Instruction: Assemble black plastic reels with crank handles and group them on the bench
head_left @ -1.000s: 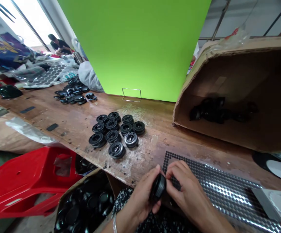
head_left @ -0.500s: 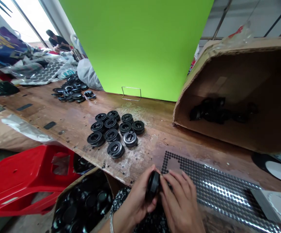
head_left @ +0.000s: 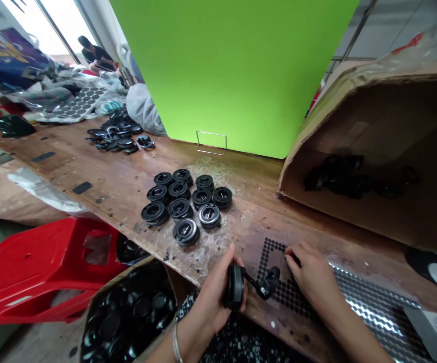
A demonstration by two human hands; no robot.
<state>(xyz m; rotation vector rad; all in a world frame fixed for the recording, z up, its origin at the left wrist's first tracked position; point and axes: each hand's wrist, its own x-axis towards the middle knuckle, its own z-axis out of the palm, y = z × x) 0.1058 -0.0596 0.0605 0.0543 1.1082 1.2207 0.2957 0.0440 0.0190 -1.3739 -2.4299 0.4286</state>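
Note:
My left hand (head_left: pixel 218 292) holds a round black part (head_left: pixel 235 286) with a ribbed edge, near the table's front edge. A short black arm with a small round end (head_left: pixel 269 283) sticks out from it to the right. My right hand (head_left: pixel 309 264) is over the sheet of small black dots (head_left: pixel 290 297), thumb and forefinger pinched together at its upper part; whatever is between them is too small to make out. Several round black parts (head_left: pixel 186 232) stand in a cluster on the table, left of and beyond my hands.
Green panel (head_left: pixel 233 75) behind the cluster; open cardboard box (head_left: pixel 373 212) with black parts at right. A pile of black parts (head_left: pixel 118 136) lies at the back left. Red stool (head_left: pixel 25 267) and a box of black parts (head_left: pixel 127 312) are below the table's edge. A person (head_left: pixel 95 55) sits far back.
My right hand has left the black part and moved right onto the dotted sheet. The arm with the small round end now shows beside the part. The view has shifted slightly.

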